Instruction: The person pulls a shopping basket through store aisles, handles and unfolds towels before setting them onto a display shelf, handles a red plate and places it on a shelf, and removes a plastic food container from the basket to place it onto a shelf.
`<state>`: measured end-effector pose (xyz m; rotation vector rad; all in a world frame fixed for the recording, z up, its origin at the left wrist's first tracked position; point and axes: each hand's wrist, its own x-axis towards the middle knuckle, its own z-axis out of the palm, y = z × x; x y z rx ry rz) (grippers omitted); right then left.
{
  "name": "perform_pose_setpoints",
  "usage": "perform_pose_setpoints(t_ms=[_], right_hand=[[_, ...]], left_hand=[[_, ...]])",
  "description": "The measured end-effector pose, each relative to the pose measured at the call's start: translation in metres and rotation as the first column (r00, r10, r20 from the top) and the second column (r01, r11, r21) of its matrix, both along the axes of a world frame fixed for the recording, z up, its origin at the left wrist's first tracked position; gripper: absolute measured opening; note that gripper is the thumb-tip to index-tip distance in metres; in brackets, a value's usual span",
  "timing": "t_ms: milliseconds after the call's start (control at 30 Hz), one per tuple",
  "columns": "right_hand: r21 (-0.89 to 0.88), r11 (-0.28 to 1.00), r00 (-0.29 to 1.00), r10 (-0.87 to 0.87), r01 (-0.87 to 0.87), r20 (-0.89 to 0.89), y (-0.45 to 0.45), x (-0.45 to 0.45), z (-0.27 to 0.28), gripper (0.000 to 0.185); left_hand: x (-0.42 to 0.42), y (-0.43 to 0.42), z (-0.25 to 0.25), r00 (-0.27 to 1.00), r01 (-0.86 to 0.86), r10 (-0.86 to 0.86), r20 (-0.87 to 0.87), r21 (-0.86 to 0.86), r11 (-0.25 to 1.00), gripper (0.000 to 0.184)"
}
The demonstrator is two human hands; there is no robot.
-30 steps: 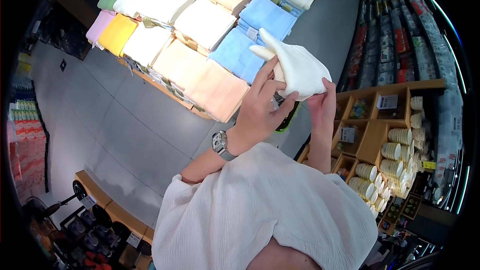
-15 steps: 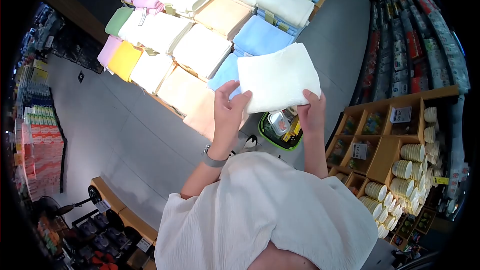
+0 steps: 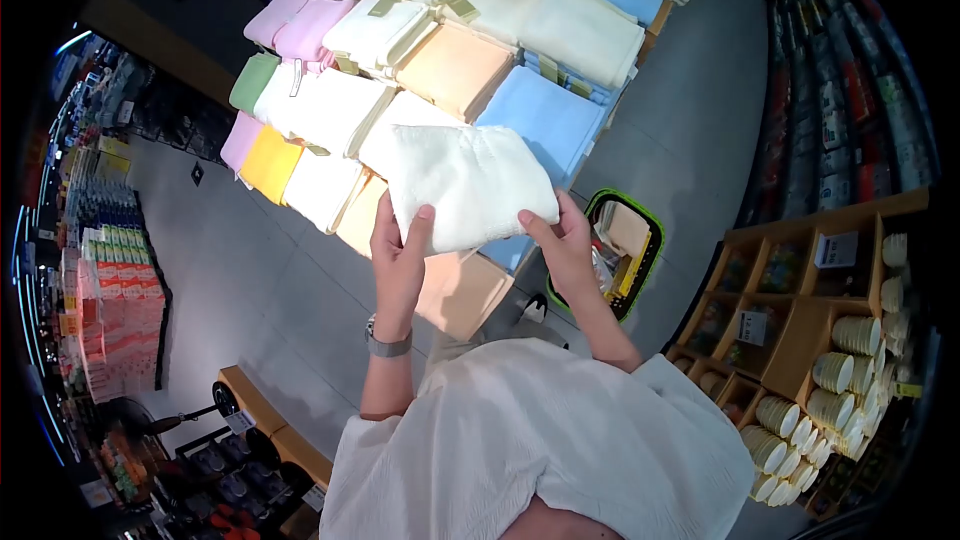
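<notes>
A folded white towel (image 3: 470, 185) is held up between my two hands, over the front of a display of folded towels. My left hand (image 3: 402, 245) grips its lower left corner, thumb on top. At the lower right corner my right hand (image 3: 562, 240) pinches the cloth, also with the thumb on top. Below the towel lies a peach towel (image 3: 462, 290) at the display's near corner. Behind it is a stack of blue towels (image 3: 545, 115). The fingers under the cloth are hidden.
A black basket with a green rim (image 3: 655, 250) stands on the floor to the right, with packages inside. Wooden bins (image 3: 770, 270) and stacked paper cups (image 3: 835, 370) are at the right. Red and white boxes (image 3: 122, 305) stand at the left.
Both hands have moved the white towel left and lower, in front of the pale towels. The view has shifted, and more of the basket shows on the right.
</notes>
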<state>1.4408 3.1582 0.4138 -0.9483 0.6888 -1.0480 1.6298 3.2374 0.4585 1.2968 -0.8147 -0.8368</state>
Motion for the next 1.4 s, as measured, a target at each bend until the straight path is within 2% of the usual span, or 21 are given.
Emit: perform_pose_setpoints(t_ms=[67, 133, 200, 267, 467, 533, 600, 667, 733, 800, 867, 900, 967, 1067, 1133, 1200, 1233, 1267, 1300, 1367, 1400], right_hand=[[-0.08, 0.997, 0.998, -0.013, 0.008, -0.053, -0.005, 0.013, -0.002, 0.031], [-0.096, 0.994, 0.991, -0.071, 0.061, -0.113, -0.007, 0.033, 0.008, 0.029], [-0.156, 0.982, 0.99, -0.119, 0.106, -0.076, -0.021, 0.059, 0.001, 0.027], [-0.116, 0.985, 0.98, -0.146, 0.13, -0.135, -0.032, 0.083, -0.001, 0.025], [-0.197, 0.937, 0.93, -0.323, 0.289, -0.173, -0.05, 0.148, 0.013, 0.024], [-0.153, 0.909, 0.848, -0.418, 0.389, -0.326, -0.058, 0.165, 0.024, 0.022], [-0.155, 0.889, 0.83, -0.458, 0.431, -0.319, -0.069, 0.178, 0.03, 0.021], [-0.219, 0.847, 0.844, -0.519, 0.485, -0.136, -0.085, 0.187, 0.029, 0.022], [-0.232, 0.831, 0.83, -0.542, 0.505, -0.132, -0.105, 0.195, 0.051, 0.022], [-0.311, 0.759, 0.77, -0.628, 0.572, -0.116, -0.132, 0.202, 0.068, 0.024], [-0.495, 0.654, 0.772, -0.633, 0.572, 0.055, -0.164, 0.2, 0.077, 0.025], [-0.496, 0.651, 0.769, -0.636, 0.575, 0.056, -0.173, 0.202, 0.085, 0.025], [-0.495, 0.588, 0.682, -0.731, 0.64, 0.012, -0.188, 0.206, 0.109, 0.026], [-0.496, 0.593, 0.677, -0.735, 0.634, -0.014, -0.199, 0.208, 0.112, 0.024], [-0.531, 0.546, 0.627, -0.778, 0.647, -0.036, -0.216, 0.212, 0.096, 0.029], [-0.564, 0.508, 0.576, -0.814, 0.651, -0.068, -0.253, 0.215, 0.06, 0.033], [-0.667, 0.43, 0.412, -0.889, 0.609, -0.198, -0.287, 0.213, 0.028, 0.037], [-0.762, 0.364, 0.214, -0.931, 0.535, -0.295, -0.311, 0.212, 0.002, 0.041], [-0.76, 0.36, 0.209, -0.933, 0.542, -0.293, -0.319, 0.21, -0.022, 0.041], [-0.837, 0.401, 0.033, -0.907, 0.372, -0.419, -0.335, 0.204, -0.048, 0.043], [-0.838, 0.397, 0.027, -0.908, 0.374, -0.418, -0.336, 0.204, -0.046, 0.043]], left_hand=[[0.017, -0.007, 0.004, 1.0, -0.02, 0.02, -0.006, -0.101, 0.995, 0.05], [0.042, -0.018, -0.001, 0.999, 0.025, -0.027, -0.02, -0.107, 0.994, 0.055], [0.07, -0.037, -0.012, 0.991, 0.076, -0.087, -0.103, -0.106, 0.992, 0.058], [0.096, -0.054, -0.02, 0.98, 0.138, -0.154, -0.128, -0.121, 0.983, 0.057], [0.166, -0.13, -0.038, 0.93, 0.286, -0.308, -0.203, -0.13, 0.949, 0.053], [0.182, -0.154, -0.036, 0.892, 0.372, -0.384, -0.239, -0.098, 0.923, 0.051], [0.189, -0.173, -0.028, 0.886, 0.39, -0.4, -0.236, -0.088, 0.917, 0.05], [0.196, -0.194, -0.018, 0.862, 0.444, -0.452, -0.228, -0.091, 0.892, 0.05], [0.199, -0.223, -0.002, 0.861, 0.45, -0.457, -0.222, -0.083, 0.889, 0.049], [0.201, -0.26, 0.016, 0.848, 0.485, -0.515, -0.126, -0.208, 0.85, 0.047], [0.204, -0.304, 0.032, 0.854, 0.484, -0.514, -0.081, -0.242, 0.841, 0.046], [0.203, -0.316, 0.041, 0.852, 0.487, -0.518, -0.081, -0.243, 0.839, 0.046], [0.205, -0.337, 0.067, 0.783, 0.564, -0.62, -0.059, -0.356, 0.746, 0.057], [0.203, -0.354, 0.077, 0.784, 0.564, -0.621, -0.016, -0.4, 0.723, 0.055], [0.201, -0.381, 0.061, 0.79, 0.578, -0.611, 0.052, -0.396, 0.714, 0.055], [0.193, -0.415, 0.029, 0.869, 0.494, -0.478, 0.13, -0.278, 0.824, 0.058], [0.196, -0.45, -0.011, 0.86, 0.443, -0.382, 0.339, -0.124, 0.888, 0.059], [0.2, -0.478, -0.04, 0.787, 0.349, -0.297, 0.54, 0.007, 0.937, 0.06], [0.198, -0.477, -0.046, 0.782, 0.356, -0.303, 0.544, 0.009, 0.935, 0.06], [0.192, -0.467, -0.052, 0.584, 0.355, -0.243, 0.775, 0.026, 0.935, 0.058], [0.188, -0.461, -0.05, 0.583, 0.361, -0.246, 0.775, 0.024, 0.932, 0.058]])
